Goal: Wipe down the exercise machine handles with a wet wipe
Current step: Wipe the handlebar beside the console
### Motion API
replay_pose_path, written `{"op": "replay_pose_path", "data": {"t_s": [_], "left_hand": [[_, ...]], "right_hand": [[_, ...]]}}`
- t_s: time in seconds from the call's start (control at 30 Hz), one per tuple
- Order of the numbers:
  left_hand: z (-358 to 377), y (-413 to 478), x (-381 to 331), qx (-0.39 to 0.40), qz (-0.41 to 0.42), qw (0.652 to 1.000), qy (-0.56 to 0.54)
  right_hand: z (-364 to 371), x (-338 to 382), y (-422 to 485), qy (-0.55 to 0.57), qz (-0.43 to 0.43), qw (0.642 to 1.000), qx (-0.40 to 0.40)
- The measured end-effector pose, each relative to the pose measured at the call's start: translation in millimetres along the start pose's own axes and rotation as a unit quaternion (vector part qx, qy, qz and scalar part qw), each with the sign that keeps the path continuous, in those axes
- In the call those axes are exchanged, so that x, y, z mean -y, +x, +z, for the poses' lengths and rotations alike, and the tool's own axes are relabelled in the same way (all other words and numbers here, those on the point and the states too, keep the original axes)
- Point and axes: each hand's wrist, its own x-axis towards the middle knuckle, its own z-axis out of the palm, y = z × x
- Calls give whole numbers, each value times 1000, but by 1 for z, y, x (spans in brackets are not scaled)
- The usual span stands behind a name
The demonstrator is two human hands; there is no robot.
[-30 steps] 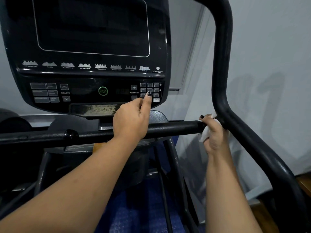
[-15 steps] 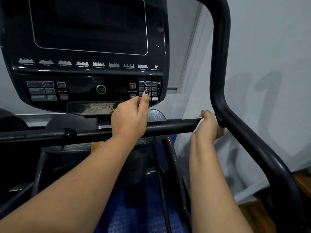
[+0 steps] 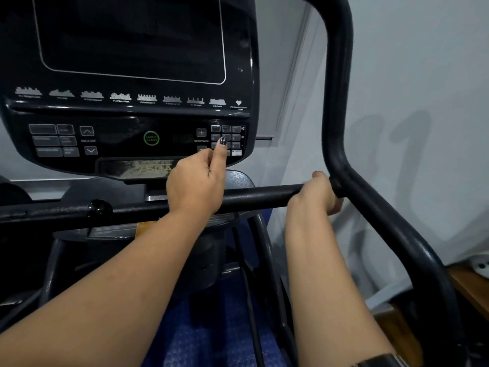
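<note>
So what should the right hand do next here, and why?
Probably slide the right hand leftward along the crossbar, toward the left hand. It grips the bar's right end beside the joint with the curved side handle, so the bare stretch between the hands looks like the nearest part to cover. The wipe itself is not visible.

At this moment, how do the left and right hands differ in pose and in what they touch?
The left hand sits above the crossbar with its thumb raised against the console keypad. The right hand is wrapped round the crossbar's right end. The left hand's fingers are curled on nothing visible, while the right hand's grip the bar. Both have dark nails.
</note>
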Motion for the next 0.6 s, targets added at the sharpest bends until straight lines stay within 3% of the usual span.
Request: {"op": "replay_pose_path", "data": {"t_s": [0.17,0.3,0.4,0.5,0.6], "left_hand": [[-2,-1,-2,-5,0,1000,9],[-2,-1,-2,1,-3,1000,5],[-1,0,-1,7,1,1000,5],[-1,0,-1,10,5,1000,6],[-1,0,-1,9,8,1000,7]], "right_hand": [[-1,9,2,40,-27,999,25],[-10,6,3,-1,-53,997,59],[-19,3,16,-16,-50,977,208],[-30,4,42,-31,-54,920,386],[-38,11,50,-95,-72,888,444]]}}
